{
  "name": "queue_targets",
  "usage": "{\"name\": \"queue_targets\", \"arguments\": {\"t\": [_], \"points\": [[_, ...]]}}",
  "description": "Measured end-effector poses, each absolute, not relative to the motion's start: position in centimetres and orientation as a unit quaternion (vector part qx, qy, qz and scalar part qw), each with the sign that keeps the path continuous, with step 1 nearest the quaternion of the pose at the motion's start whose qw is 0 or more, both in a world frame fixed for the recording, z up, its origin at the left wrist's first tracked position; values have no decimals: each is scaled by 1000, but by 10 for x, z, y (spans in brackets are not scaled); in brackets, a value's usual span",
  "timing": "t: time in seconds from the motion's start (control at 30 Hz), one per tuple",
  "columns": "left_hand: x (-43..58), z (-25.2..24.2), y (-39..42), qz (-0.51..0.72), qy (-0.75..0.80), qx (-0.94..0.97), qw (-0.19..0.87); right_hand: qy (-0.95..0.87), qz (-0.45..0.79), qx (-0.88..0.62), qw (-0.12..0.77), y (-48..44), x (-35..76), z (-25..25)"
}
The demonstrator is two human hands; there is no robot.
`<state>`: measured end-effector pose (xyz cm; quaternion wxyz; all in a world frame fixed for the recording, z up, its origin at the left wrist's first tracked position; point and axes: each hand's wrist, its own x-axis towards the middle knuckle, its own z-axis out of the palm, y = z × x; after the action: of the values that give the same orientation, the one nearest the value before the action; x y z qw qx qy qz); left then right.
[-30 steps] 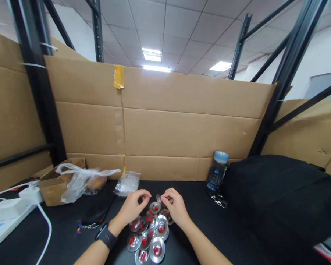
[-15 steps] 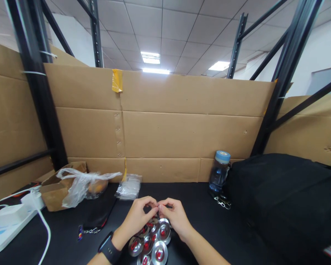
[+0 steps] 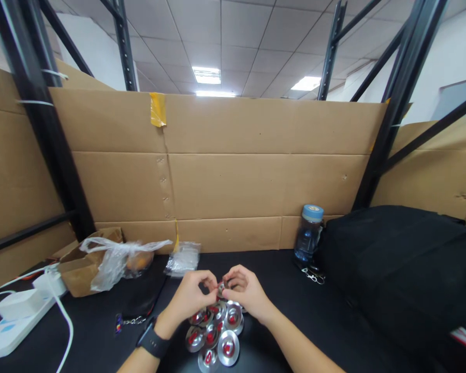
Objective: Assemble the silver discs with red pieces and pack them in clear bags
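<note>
A cluster of several shiny round metal discs with red centres (image 3: 217, 331) lies on the black table (image 3: 287, 311) near the front edge. Just above that cluster my left hand (image 3: 192, 295) and my right hand (image 3: 244, 292) meet fingertip to fingertip. Between them they pinch one small disc with a red centre (image 3: 220, 288). Both hands have their fingers curled closed around it. A black watch (image 3: 152, 342) sits on my left wrist.
A blue-lidded clear bottle (image 3: 308, 234) and a large black bag (image 3: 404, 274) stand to the right, with small metal clasps (image 3: 314, 277) beside them. At left are a cardboard box with a plastic bag (image 3: 108, 256), a clear packet (image 3: 183, 258), a black pouch (image 3: 140, 300) and a white power strip (image 3: 15, 316). Cardboard walls (image 3: 225, 171) close the back.
My hands have come together from apart and now pinch a small disc between them, slightly above the pile. The camera has tilted a little.
</note>
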<state>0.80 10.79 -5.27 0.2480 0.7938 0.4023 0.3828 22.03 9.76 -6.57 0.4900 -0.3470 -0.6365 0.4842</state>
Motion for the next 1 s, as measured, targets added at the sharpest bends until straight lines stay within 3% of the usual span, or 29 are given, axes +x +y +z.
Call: {"name": "queue_targets", "arguments": {"t": [0.13, 0.27, 0.4, 0.57, 0.8, 1.0], "points": [[-29, -65, 131, 292, 457, 815, 204, -732, 218, -477, 435, 120, 255, -67], [-53, -83, 147, 207, 472, 837, 181, -733, 154, -587, 307, 140, 294, -78], [-40, -82, 141, 243, 448, 850, 135, -717, 113, -645, 240, 146, 307, -83], [2, -70, 122, 289, 387, 865, 138, -725, 64, -618, 297, 141, 292, -77], [23, -76, 121, 201, 401, 892, 60, -740, 126, -518, 410, 132, 269, -72], [29, -80, 126, 168, 415, 894, 10, -768, 149, -464, 416, 124, 254, -76]]}}
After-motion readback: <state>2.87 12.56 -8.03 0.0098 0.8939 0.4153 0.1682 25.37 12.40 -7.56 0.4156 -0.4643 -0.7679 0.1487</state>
